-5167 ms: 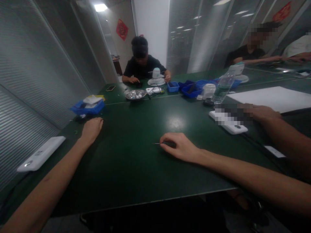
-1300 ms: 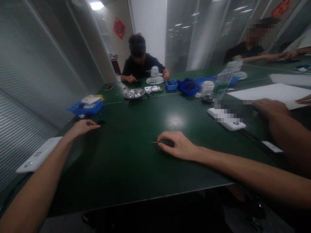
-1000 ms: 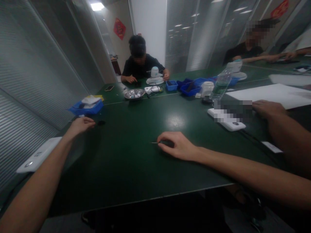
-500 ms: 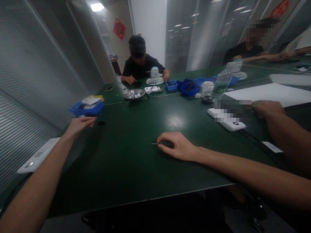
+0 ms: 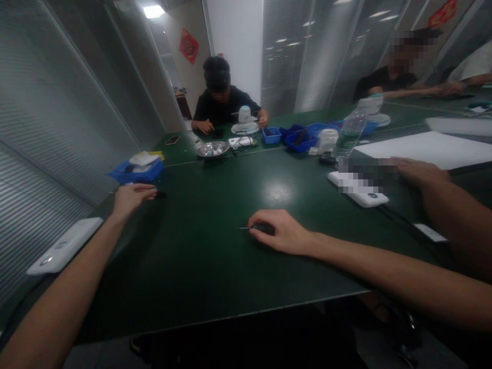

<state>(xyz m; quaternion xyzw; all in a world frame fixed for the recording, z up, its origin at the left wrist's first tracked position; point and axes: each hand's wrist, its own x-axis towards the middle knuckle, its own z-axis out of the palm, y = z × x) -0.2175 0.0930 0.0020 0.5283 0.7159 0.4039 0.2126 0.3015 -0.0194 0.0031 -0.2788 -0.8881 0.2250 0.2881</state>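
The left hand (image 5: 132, 197) was loose and held nothing. Its fingertips (image 5: 150, 190) pointed at a small black thing (image 5: 161, 195) on the green table (image 5: 215, 277), just at 3 o'clock from the hand. I could not tell if they touched it. A blue box (image 5: 136, 171) sat at 12 o'clock from that hand. The right hand (image 5: 284, 234) was curled around a thin tool (image 5: 246, 228) near the middle of the table. Its metal tip stuck out toward 9 o'clock. Another person's hand (image 5: 418, 171) rested at 2 o'clock.
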